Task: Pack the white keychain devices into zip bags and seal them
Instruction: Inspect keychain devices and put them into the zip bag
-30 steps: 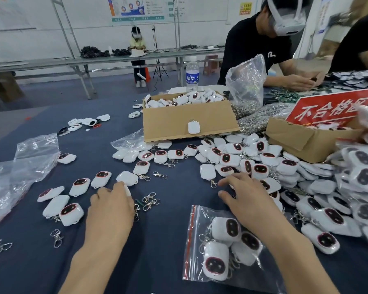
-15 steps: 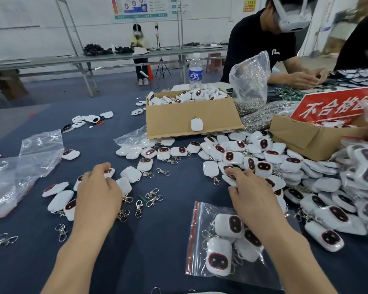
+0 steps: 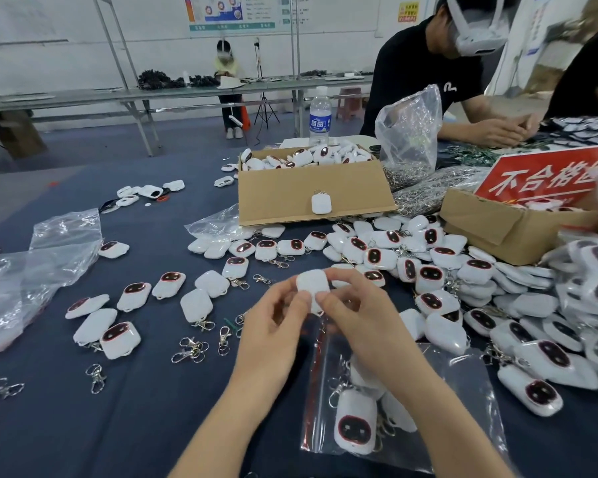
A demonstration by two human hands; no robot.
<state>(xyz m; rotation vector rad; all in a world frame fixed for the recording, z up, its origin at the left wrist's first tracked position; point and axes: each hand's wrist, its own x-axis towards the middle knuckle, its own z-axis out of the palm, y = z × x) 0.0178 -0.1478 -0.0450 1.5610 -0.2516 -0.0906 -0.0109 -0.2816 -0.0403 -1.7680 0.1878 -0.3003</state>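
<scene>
Fingers [image 3: 301, 300] of left hand [image 3: 273, 327] and right hand [image 3: 358, 319] pinch one keychain device [image 3: 313, 282].

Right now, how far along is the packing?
Early, by the look of it. Done: one zip bag already holds a few bagged devices; whether it is sealed is unclear. In hand: the left hand and right hand pinch one device above that bag. Left: dozens of loose devices lie around, and the box behind is full of more.
</scene>
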